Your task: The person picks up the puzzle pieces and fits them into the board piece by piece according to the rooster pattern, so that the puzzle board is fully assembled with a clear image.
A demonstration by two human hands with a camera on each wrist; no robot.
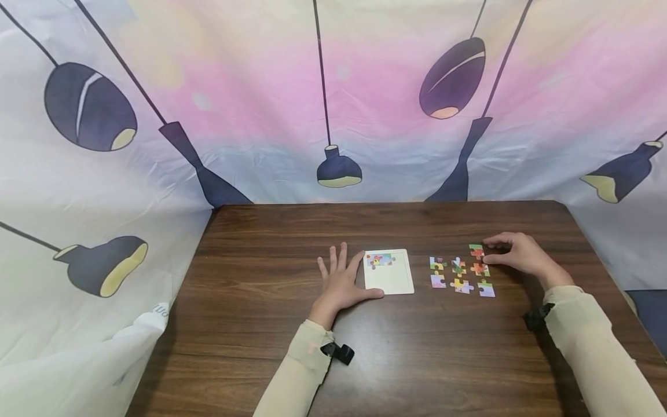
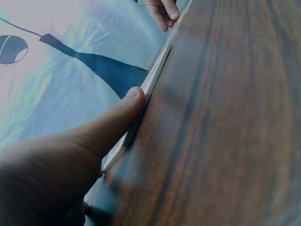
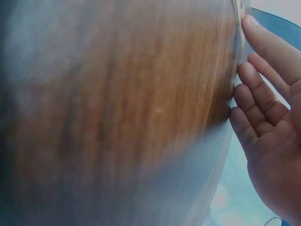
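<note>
A square white puzzle board (image 1: 389, 281) lies on the table, with a few joined jigsaw pieces (image 1: 381, 260) along its upper left part. My left hand (image 1: 341, 286) spreads its fingers at the board's left side. Its index fingertip is at the upper left corner, and its thumb lies along the near edge, pressed to the rim in the left wrist view. To the right are several loose jigsaw pieces in rough columns. My right hand (image 1: 523, 255) reaches to the far right column, fingertips right at a green and red piece (image 1: 476, 251) and a red flowered piece (image 1: 480, 269).
The dark wood table (image 1: 417, 353) runs back to a curtain (image 1: 276, 116) printed with hanging lamps. Other loose pieces, such as a yellow one (image 1: 462, 285) and a lilac one (image 1: 486, 289), lie between the board and my right forearm. Each wrist wears a black strap.
</note>
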